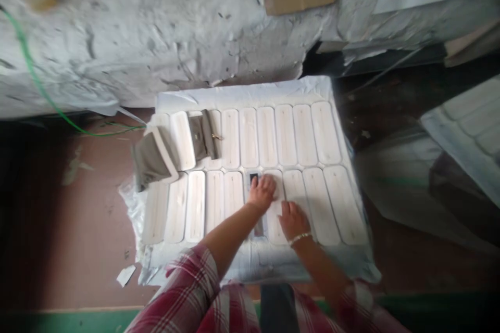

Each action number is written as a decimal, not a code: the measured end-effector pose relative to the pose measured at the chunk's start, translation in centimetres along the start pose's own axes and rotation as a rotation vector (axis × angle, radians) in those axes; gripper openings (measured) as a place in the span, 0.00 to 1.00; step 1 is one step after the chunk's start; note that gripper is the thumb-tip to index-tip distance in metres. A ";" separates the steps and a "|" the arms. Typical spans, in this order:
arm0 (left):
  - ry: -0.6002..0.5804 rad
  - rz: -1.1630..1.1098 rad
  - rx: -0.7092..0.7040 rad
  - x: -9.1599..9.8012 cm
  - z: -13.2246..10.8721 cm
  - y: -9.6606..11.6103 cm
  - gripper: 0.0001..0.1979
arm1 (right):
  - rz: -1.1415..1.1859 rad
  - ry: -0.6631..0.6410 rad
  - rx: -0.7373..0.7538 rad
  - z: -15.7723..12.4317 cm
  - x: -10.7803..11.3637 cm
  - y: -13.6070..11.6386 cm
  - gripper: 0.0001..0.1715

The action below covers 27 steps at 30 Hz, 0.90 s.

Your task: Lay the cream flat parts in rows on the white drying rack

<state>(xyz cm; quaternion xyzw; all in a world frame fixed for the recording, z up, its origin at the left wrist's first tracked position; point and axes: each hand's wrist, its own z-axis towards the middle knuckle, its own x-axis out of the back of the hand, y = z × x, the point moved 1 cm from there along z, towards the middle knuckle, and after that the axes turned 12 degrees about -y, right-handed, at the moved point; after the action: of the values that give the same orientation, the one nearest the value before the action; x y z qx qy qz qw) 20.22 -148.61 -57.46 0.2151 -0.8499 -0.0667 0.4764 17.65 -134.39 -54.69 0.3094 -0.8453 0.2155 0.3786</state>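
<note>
White oblong panel with rounded corners [275, 225]: near row on the broad white-covered slab [244, 94], just right of the gap showing a dark strip [253, 179].
Left hand [264, 192]: across its upper end, your fingers partly spread and bent; whether they grip, you cannot tell.
Right hand [294, 220]: at its right edge, fingers loosely curled; hold unclear.
Handling: probably light, stiff, smooth; take both long edges.
</note>
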 end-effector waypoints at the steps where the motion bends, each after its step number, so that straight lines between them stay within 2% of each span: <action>1: 0.006 -0.003 -0.018 -0.5 0.1 -0.1 0.29 | -0.028 0.160 0.164 -0.4 -1.4 -0.2 0.23; 2: 0.009 -0.012 -0.056 -0.9 0.3 -0.3 0.30 | -0.028 0.311 0.298 -0.6 -2.9 -0.1 0.25; 3: 0.021 -0.039 -0.081 -1.2 0.6 -0.8 0.31 | -0.025 0.409 0.406 -0.7 -4.3 0.1 0.26; 5: -0.001 -0.134 -0.171 -0.8 0.6 -2.6 0.28 | -0.040 0.484 0.512 -0.2 -6.3 0.9 0.27; 6: 0.037 -0.207 -0.193 -0.2 0.2 -4.1 0.25 | -0.066 0.493 0.541 0.1 -6.8 1.3 0.28; 8: 0.262 -0.360 -0.105 1.9 -1.6 -8.5 0.19 | -0.142 0.513 0.600 0.5 -6.8 2.0 0.29; 9: 0.454 -0.420 0.035 3.3 -3.1 -11.5 0.17 | -0.178 0.527 0.625 0.6 -6.4 2.2 0.30; 10: 0.642 -0.442 0.248 4.5 -5.0 -14.9 0.17 | -0.202 0.544 0.644 0.6 -6.0 2.2 0.31; 11: 0.747 -0.446 0.459 5.7 -7.0 -18.4 0.20 | -0.210 0.561 0.653 0.5 -5.5 2.1 0.32; 12: 0.807 -0.462 0.700 6.5 -9.1 -22.0 0.26 | -0.199 0.578 0.642 0.5 -5.2 1.8 0.32; 13: 0.796 -0.513 0.956 7.1 -11.2 -25.6 0.33 | -0.180 0.590 0.619 0.4 -4.9 1.4 0.31; 14: 0.726 -0.602 1.171 7.4 -13.1 -28.9 0.36 | -0.157 0.598 0.592 0.4 -4.7 0.8 0.31; 15: 0.673 -0.657 1.252 7.5 -14.8 -31.8 0.35 | -0.131 0.609 0.565 0.4 -4.6 0.2 0.30; 17: 0.586 -0.733 1.306 7.1 -17.3 -36.2 0.34 | -0.084 0.624 0.521 0.4 -4.5 -1.5 0.29; 19: 0.522 -0.781 1.287 6.4 -18.6 -38.6 0.31 | -0.044 0.621 0.499 0.6 -4.3 -3.6 0.28; 21: 0.504 -0.776 1.267 5.8 -19.0 -39.6 0.27 | 0.001 0.609 0.489 1.0 -3.7 -6.0 0.25; 24: 0.567 -0.658 1.234 5.8 -19.5 -39.4 0.21 | 0.119 0.552 0.512 1.8 -2.1 -10.2 0.21; 27: 0.629 -0.538 1.125 6.4 -20.8 -38.4 0.18 | 0.294 0.428 0.541 2.3 0.3 -14.7 0.22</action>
<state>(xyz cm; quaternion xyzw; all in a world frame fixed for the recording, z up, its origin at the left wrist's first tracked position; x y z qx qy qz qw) 46.32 -183.94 -53.49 0.6413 -0.4941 0.3334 0.4831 26.36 -146.37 -53.93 0.2216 -0.6947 0.5430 0.4165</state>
